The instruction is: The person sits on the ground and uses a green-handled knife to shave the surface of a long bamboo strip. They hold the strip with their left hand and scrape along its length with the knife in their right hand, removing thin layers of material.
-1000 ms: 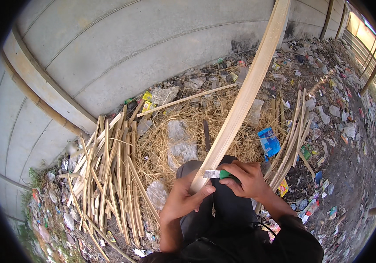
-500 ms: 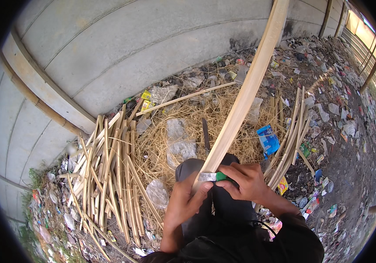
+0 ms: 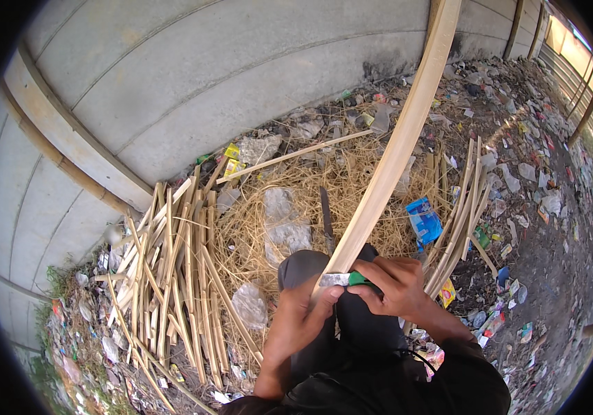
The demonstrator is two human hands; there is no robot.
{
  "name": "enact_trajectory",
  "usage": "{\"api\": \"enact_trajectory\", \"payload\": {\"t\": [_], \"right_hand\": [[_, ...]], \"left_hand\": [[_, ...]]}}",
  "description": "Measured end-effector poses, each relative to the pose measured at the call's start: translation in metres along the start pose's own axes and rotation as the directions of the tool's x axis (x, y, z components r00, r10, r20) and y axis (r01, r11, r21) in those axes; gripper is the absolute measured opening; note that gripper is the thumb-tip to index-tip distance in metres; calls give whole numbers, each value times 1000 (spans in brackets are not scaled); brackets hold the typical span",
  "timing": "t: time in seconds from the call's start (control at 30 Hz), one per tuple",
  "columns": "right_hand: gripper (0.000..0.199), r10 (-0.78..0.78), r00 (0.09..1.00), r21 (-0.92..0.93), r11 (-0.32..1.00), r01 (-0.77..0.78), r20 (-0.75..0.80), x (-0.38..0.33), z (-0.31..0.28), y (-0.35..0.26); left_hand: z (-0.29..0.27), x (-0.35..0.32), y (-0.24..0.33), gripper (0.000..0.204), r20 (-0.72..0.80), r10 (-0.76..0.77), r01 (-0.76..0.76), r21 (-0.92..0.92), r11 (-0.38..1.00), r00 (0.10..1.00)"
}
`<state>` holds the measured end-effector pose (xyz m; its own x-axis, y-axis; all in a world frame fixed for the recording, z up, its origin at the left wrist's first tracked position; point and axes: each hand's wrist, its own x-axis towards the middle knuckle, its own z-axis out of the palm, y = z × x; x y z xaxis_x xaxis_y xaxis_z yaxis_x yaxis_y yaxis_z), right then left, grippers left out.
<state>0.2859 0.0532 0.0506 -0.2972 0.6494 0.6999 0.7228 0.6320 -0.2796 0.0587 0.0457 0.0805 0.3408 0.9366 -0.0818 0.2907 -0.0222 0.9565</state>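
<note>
A long, pale bamboo strip slants from my lap up past the top of the view. My left hand is closed round its near end, thumb near the blade. In my right hand is a knife with a green handle, most of it covered by my fingers. Its short, greyish blade lies across the strip just beyond my left thumb. Ahead of my knees, a long dark blade rests on the straw; its lower end is hidden by my knees or the strip.
A heap of split bamboo strips lies at left, with a smaller bundle at right. Straw shavings, a whitish block and a blue packet are ahead. A concrete wall stands behind; litter covers the ground.
Both hands, the knife and the near end of the bamboo strip have shifted slightly to the right. Each hand keeps its hold.
</note>
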Motion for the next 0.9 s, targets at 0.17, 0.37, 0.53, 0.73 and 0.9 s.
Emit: {"api": "enact_trajectory", "payload": {"t": [0.17, 0.37, 0.53, 0.73, 0.9], "right_hand": [[33, -4, 1000, -13, 1000, 4, -8, -4, 0, 1], [28, 114, 982, -30, 992, -120, -151, -3, -7, 17], [31, 441, 823, 26, 886, -464, -359, 3, -43, 74], [28, 146, 988, 135, 981, -138, -50, -7, -9, 15], [32, 67, 997, 156, 985, -71, 29, -14, 11, -2]], "left_hand": [[5, 0, 0, 35, -37, 60, -63, -71, 996, 997], [-1, -5, -8, 32, 39, -17, 16, 24, 1000, 999], [-7, -29, -18, 34, 59, -97, 95, 38, 995, 994], [0, -12, -18, 33, 2, -55, 55, 19, 998, 998], [3, -10, -17, 31, -13, -46, 45, -7, 999, 999]]}}
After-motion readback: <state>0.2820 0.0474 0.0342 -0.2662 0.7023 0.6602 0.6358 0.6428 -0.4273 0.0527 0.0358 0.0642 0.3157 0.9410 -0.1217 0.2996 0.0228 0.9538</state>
